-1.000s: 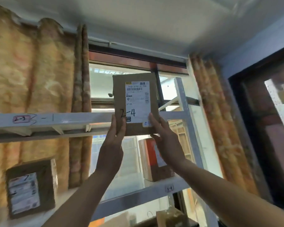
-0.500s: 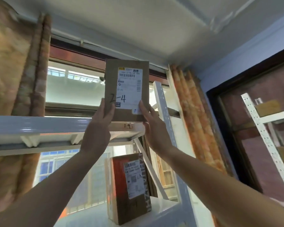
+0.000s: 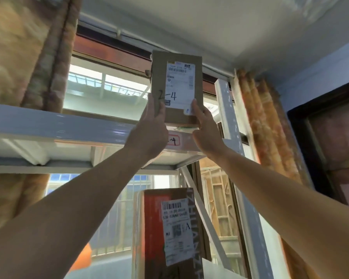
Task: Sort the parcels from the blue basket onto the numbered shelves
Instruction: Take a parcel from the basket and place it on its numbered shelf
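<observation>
Cardboard parcel [image 3: 177, 87] marked 2-4 is upright between both hands. The left hand [image 3: 151, 129] grips its lower left edge and the right hand [image 3: 206, 129] grips its lower right corner. Just below the grip there's a "-4" tag [image 3: 174, 140] on the white shelf rail [image 3: 69, 125]. An orange-brown box [image 3: 155, 228] stands under the forearms.

Upper shelf [image 3: 69, 127], brown parcel [image 3: 159, 77] upright, lower shelf [image 3: 214, 267], orange box [image 3: 152, 228]
</observation>
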Motion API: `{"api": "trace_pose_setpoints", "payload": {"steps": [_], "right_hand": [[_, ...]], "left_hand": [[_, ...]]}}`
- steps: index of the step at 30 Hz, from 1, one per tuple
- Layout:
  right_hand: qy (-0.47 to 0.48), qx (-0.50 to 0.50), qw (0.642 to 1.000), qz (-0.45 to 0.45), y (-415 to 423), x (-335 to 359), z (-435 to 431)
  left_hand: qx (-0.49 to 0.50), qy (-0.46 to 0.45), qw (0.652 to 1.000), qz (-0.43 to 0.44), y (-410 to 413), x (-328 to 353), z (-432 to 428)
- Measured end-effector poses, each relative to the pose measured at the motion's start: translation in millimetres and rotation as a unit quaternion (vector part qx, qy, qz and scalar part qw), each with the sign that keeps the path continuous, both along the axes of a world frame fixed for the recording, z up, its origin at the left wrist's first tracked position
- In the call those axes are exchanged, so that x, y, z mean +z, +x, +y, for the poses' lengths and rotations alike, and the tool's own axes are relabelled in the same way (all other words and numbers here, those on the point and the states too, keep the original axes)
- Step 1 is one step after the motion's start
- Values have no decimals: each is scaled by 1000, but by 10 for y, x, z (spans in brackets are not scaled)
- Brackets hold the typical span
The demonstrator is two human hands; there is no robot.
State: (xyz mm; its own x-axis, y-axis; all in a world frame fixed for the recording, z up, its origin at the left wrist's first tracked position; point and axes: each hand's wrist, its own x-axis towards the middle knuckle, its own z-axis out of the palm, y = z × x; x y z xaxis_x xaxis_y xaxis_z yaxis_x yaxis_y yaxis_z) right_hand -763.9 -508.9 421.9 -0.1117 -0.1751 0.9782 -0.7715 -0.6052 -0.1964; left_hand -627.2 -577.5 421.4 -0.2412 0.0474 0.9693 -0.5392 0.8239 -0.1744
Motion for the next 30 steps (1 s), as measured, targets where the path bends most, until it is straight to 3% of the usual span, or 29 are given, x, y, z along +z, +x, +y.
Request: {"api": "trace_pose_setpoints", "payload": {"steps": [2,6,13,21,26,30], "right_hand": [[9,-25,1000,12,-101,43,-113],[62,-85,994,27,-289,127,-205],[77,-311,938,134,-490,-1,-308],[96,-334,925,157,-492,-4,-257],[-22,-358,923,141,-488,-120,-383],[-75,-316,939,116,-510,-244,-395]], "left_hand": [[81,-47,995,-25,-33,21,-76],[206,-49,975,-67,-50,24,27],[263,-25,962,-67,-141,49,1],[273,-15,961,-32,-217,9,33],[267,-15,963,-16,-213,-75,-3],[263,-10,965,0,-160,-157,-21]]}}
